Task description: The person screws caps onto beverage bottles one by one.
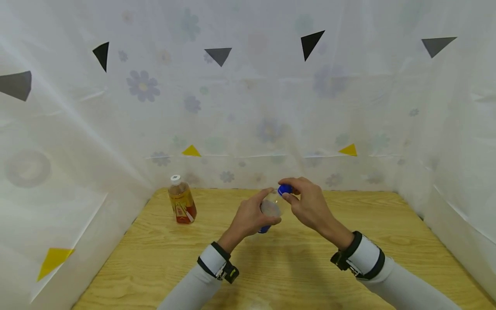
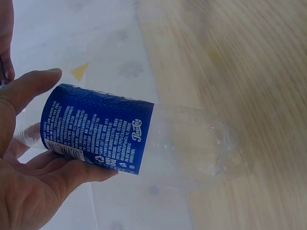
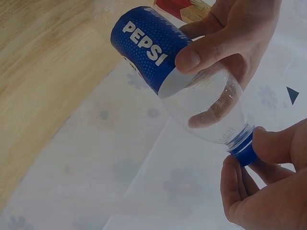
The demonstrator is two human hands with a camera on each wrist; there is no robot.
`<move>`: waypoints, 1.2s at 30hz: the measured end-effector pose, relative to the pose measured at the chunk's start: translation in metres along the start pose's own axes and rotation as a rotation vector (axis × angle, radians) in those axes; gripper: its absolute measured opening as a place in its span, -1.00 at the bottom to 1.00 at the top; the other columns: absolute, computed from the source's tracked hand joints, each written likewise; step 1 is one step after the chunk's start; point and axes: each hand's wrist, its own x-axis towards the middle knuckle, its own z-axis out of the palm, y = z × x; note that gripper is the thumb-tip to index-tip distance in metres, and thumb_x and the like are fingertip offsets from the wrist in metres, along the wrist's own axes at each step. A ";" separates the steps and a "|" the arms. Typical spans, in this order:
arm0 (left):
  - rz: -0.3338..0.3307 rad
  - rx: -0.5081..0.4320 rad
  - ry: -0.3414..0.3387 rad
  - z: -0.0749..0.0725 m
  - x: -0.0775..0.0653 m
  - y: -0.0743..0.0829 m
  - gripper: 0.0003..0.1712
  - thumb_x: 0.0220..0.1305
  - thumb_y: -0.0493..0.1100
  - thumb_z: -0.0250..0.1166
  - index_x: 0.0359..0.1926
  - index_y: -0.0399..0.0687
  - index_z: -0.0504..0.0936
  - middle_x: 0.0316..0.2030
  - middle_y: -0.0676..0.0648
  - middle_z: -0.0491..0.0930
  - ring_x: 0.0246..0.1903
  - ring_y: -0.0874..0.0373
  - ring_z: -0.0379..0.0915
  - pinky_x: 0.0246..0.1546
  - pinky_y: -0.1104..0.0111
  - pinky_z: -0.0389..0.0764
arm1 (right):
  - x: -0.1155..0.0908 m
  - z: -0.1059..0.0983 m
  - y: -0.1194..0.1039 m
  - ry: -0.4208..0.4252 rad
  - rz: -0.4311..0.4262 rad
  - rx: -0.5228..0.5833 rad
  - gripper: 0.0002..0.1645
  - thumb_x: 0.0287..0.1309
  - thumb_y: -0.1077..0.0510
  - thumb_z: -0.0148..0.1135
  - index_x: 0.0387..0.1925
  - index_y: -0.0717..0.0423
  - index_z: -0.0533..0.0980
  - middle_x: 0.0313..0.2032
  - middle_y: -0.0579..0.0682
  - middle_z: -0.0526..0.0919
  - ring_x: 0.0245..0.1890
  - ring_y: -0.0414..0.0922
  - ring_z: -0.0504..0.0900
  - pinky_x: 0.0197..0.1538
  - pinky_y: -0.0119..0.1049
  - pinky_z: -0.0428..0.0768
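Note:
A clear plastic Pepsi bottle [image 3: 206, 105] with a blue label [image 2: 96, 129] is held above the table, tilted, its neck toward my right hand. No drink shows inside it. My left hand [image 1: 249, 216] grips the bottle around its upper body, thumb on one side and fingers on the other. At the neck, my right hand [image 1: 310, 204] pinches the blue cap [image 3: 244, 147] between thumb and fingers. In the right wrist view the cap sits on the bottle's mouth. The head view shows only part of the bottle, as the left hand covers much of it.
On the wooden table [image 1: 155, 262], at the back left, stands a bottle of amber drink [image 1: 182, 202] with a white cap and a yellow and red label. A pale flowered curtain [image 1: 248, 116] with black, grey and yellow triangles surrounds the table's back and sides.

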 end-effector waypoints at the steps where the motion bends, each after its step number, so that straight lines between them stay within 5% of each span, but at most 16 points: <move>1: 0.001 -0.002 0.000 0.000 0.000 0.000 -0.09 0.13 0.03 0.53 0.48 0.16 0.36 -0.05 -0.21 0.70 -0.20 -0.03 0.68 -0.35 0.22 0.65 | 0.000 0.000 0.000 0.000 0.004 0.000 -0.64 0.27 0.31 0.31 0.10 0.22 0.62 -0.12 0.19 0.68 -0.18 0.10 0.69 -0.13 0.02 0.67; 14: -0.003 -0.017 -0.001 0.001 0.000 -0.002 -0.08 0.10 0.05 0.54 0.47 0.16 0.37 -0.04 -0.19 0.70 -0.21 -0.01 0.68 -0.37 0.22 0.66 | 0.001 0.004 0.003 0.032 0.020 -0.019 -0.69 0.21 0.23 0.41 -0.01 0.21 0.65 -0.33 0.07 0.61 -0.37 -0.10 0.52 -0.31 -0.25 0.46; 36: 0.003 -0.002 -0.008 0.000 -0.001 0.003 -0.09 0.11 0.06 0.54 0.47 0.18 0.37 -0.07 -0.18 0.70 -0.23 0.02 0.66 -0.38 0.26 0.63 | 0.000 0.002 0.005 0.041 0.060 -0.005 -0.69 0.15 0.14 0.48 -0.12 0.21 0.65 -0.37 0.05 0.58 -0.41 -0.13 0.51 -0.35 -0.27 0.47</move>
